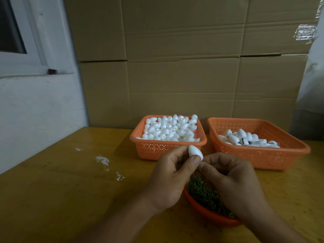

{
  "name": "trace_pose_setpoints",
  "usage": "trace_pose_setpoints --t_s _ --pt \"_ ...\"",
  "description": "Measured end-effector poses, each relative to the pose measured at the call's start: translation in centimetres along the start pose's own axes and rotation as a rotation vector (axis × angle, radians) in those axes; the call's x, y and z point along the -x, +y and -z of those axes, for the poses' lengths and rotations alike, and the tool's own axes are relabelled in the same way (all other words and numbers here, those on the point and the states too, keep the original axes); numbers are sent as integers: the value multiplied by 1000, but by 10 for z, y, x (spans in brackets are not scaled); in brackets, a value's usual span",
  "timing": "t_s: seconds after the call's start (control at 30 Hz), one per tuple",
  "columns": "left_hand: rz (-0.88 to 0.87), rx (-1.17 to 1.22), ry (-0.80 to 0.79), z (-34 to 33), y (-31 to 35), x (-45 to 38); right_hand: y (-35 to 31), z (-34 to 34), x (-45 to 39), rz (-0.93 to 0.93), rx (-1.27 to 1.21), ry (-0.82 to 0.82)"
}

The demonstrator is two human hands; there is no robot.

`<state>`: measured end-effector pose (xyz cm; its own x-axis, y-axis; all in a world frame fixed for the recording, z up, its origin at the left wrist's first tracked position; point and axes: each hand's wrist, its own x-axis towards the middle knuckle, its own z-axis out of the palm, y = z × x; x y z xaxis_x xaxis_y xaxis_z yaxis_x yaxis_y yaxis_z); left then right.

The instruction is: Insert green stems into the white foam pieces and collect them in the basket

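1. While the left hand [172,174] pinches one white foam piece [195,152] between thumb and fingertips, point upward, the piece is held above the table [70,190], in front of the near wall of the left basket [154,150].
2. The right hand [233,179] is curled, its fingertips meeting the lower end of the foam piece. Whether it holds a green stem cannot be told; no stem shows between the fingers.
3. Supply noted: a red bowl [206,213] of green stems [201,192] lies directly beneath the hands; the left basket is heaped with plain foam pieces [170,128].
4. The right basket [263,158] holds pieces with dark stubs showing among them, judged to be finished work; it is partly filled, so the task appears well short of complete.
5. Step in hand, as judged: seating a stem into the blunt base of the foam.
6. Recommended practice:
   - Keep the left-hand pinch light; foam of this kind likely dents under pressure.
   - Line the stem up with the long axis of the piece before pushing, so it does not break out through the side.
   - Push steadily, gripping the stem close to its entering end to prevent bending.
   - Place the finished piece in the right basket, not the left.
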<state>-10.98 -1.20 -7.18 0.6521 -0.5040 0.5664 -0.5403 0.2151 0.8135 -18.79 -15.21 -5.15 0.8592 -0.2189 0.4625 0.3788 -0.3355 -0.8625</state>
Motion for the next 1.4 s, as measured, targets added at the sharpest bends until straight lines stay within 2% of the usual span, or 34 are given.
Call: trace_pose_setpoints --t_s 0.1,0.23,0.37,0.53,0.63,1.07,1.23,1.4 --pt "22 0 6 0 -1 1 2 10 -7 -52 68 71" --pt "35 -247 113 2 -5 3 13 42 -30 -93 240 241" --pt "18 -346 108 -3 -7 8 36 73 -64 -169 457 393" --pt "-80 -476 61 -3 -7 9 61 94 -92 -298 807 375" --pt "-140 -557 61 -2 -4 8 69 97 -104 -342 931 385" --pt "-190 -616 7 -3 -1 9 70 96 -114 -504 1063 335" --pt "-187 -628 5 -3 0 9 62 97 -106 -451 1000 370" --pt "-191 -638 10 -3 0 9 42 84 -87 -288 870 385"
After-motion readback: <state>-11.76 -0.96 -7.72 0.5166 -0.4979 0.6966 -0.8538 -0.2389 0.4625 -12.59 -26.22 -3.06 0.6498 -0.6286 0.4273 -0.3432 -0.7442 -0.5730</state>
